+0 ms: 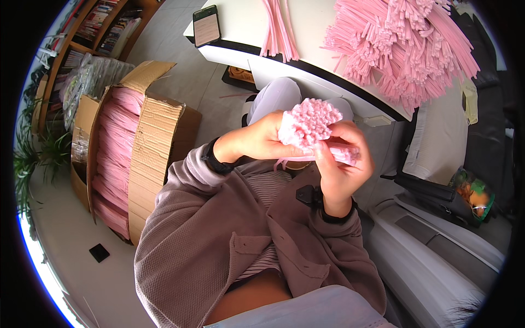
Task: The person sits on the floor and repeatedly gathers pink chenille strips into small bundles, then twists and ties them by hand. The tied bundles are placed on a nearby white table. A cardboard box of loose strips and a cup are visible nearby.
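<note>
My left hand [262, 135] grips a thick bundle of pink chenille stems [309, 123], with its bumpy cut ends facing up toward me. In my right hand [346, 164] is a thinner bunch of the same stems [344, 153], lying crosswise just under the thick bundle. My right thumb and fingers also touch the thick bundle's near right edge. Both hands are held above my lap, in front of the white table [242, 20]. The lower lengths of the thick bundle are mostly hidden behind my hands.
A large heap of pink stems [398, 53] covers the table's right side; a few strands [281, 37] hang over its front edge. A phone [206, 26] lies at the left corner. An open cardboard box [154, 164] of pink bundles [117, 156] stands left, near a bookshelf [69, 45].
</note>
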`<state>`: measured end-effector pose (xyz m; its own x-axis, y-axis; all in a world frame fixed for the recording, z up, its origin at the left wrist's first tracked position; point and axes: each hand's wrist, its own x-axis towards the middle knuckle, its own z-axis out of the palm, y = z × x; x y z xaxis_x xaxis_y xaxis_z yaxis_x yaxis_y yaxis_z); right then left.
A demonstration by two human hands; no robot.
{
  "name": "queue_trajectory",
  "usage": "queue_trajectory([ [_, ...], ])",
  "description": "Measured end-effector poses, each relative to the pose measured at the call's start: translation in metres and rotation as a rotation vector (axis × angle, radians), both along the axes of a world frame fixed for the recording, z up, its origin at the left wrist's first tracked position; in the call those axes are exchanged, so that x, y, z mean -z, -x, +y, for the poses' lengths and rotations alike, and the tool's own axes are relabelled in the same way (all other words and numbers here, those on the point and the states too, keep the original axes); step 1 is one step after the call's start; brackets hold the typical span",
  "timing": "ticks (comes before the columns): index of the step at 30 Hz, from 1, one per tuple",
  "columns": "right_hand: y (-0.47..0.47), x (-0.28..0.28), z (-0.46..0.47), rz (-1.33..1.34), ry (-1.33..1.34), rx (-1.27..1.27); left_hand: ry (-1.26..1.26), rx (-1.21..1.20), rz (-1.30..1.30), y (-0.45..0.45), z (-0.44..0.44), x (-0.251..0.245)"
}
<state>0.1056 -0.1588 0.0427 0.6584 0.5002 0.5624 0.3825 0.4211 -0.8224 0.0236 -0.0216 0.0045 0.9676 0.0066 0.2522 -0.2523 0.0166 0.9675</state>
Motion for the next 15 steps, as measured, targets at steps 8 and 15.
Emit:
queue_trajectory([
  [8, -0.0005, 0.0014, -0.0017, 0.008, -0.025, -0.074, -0.033, 0.003, -0.067, -0.0028, 0.0005, 0.0017],
  [15, 0.0062, 0.0028, 0.0054, 0.11, -0.153, -0.03, -0.045, -0.019, -0.092, -0.0016, 0.0, -0.0018],
])
